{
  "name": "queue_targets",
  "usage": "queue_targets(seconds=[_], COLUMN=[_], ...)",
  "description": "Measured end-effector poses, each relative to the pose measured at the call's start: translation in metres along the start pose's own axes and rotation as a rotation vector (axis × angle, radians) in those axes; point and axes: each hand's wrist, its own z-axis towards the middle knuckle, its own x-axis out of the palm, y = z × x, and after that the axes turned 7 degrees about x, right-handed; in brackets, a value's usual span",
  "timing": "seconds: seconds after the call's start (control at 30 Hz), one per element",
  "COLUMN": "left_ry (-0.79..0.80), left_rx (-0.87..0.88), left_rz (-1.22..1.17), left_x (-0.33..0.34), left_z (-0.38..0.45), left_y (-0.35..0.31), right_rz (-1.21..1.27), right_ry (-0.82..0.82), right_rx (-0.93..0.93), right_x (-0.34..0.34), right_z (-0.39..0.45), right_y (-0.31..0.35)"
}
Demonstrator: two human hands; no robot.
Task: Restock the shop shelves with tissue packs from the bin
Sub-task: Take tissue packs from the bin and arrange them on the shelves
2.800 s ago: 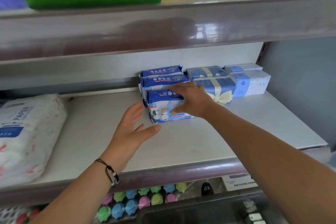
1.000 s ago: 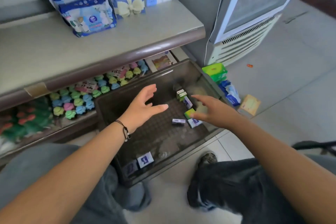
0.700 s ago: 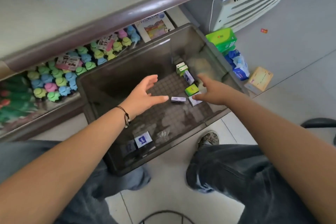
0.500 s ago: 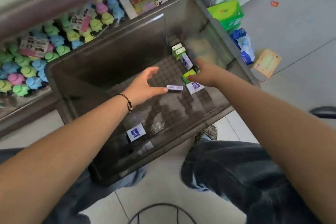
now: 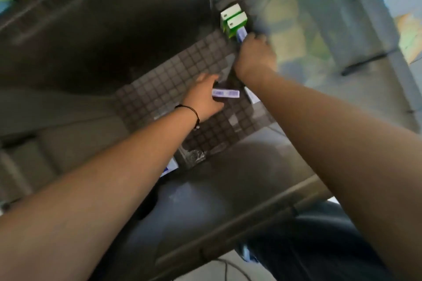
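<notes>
Setting: dark translucent plastic bin, few small tissue packs left on its gridded floor
Change: both hands now deep inside
Left hand: fingers spread beside flat purple-and-white tissue pack
Right hand: curled near green-and-white tissue packs, grip unclear

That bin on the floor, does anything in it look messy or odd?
Slightly. The few small packs left lie scattered across the bin floor, and crumpled clear wrapping sits loose near the front wall. Nothing looks spilled or damaged.
</notes>
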Motion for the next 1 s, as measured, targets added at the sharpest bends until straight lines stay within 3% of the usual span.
queue_targets(seconds=[0.27,0.57,0.73,0.87,1.0], left_ry=[-0.100,-0.173,-0.267,-0.363,-0.444], left_rx=[-0.044,-0.160,-0.181,-0.146,-0.036], left_rz=[0.038,-0.095,-0.303,-0.619,-0.779], left_x=[0.026,-0.014,-0.065,-0.110,-0.159], left_z=[0.008,-0.031,-0.084,-0.137,-0.182], left_y=[0.027,0.012,-0.007,-0.028,-0.063], right_rz=[-0.179,0.052,0.163,0.359,0.640], right_ry=[-0.031,0.136,0.150,0.162,0.236], right_rx=[-0.063,-0.117,-0.185,-0.222,-0.294], right_x=[0.023,-0.017,-0.065,-0.105,-0.157], right_z=[0.005,-0.019,-0.065,-0.113,-0.172], right_y=[-0.003,-0.025,-0.025,-0.018,0.001])
